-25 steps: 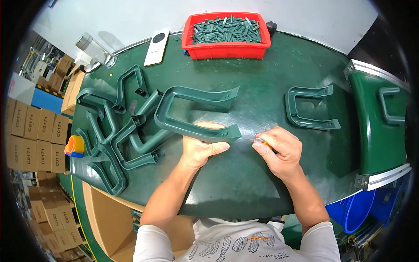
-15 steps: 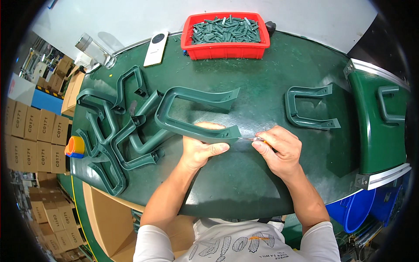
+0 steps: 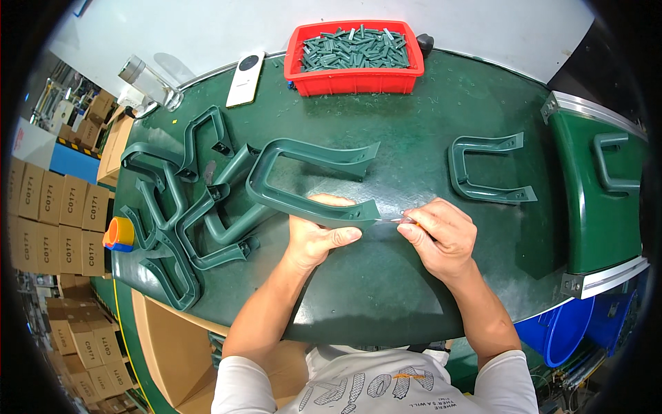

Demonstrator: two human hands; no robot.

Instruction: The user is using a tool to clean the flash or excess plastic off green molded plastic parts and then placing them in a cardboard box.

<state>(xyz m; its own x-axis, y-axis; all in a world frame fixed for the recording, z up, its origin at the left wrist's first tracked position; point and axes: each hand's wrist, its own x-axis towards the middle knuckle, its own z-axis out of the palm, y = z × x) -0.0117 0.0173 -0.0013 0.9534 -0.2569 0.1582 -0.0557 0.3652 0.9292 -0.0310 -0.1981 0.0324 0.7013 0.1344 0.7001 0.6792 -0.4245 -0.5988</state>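
Observation:
My left hand (image 3: 312, 241) is wrapped round the lower arm of a green plastic U-shaped handle (image 3: 276, 196), thumb in front and fingers behind. The open side of the U faces right, and it is raised over the green table (image 3: 407, 297). Pinched in my right hand (image 3: 447, 238) is a small thin-tipped tool (image 3: 393, 220) with a bit of orange at its grip; most of it is hidden by the fingers. Its tip points left and meets, or nearly meets, the end of the handle's lower arm.
Several similar handles (image 3: 174, 192) lie heaped at left; another (image 3: 458, 169) lies at right. At the back are a red bin (image 3: 358, 84) of small green pieces, a phone (image 3: 245, 81) and a glass bottle (image 3: 153, 83). A green panel (image 3: 593, 214) with metal rails borders the right side.
Hardly anything differs. Both hands keep their grip and place, and the tool's tip stays at the end of the handle's lower arm.

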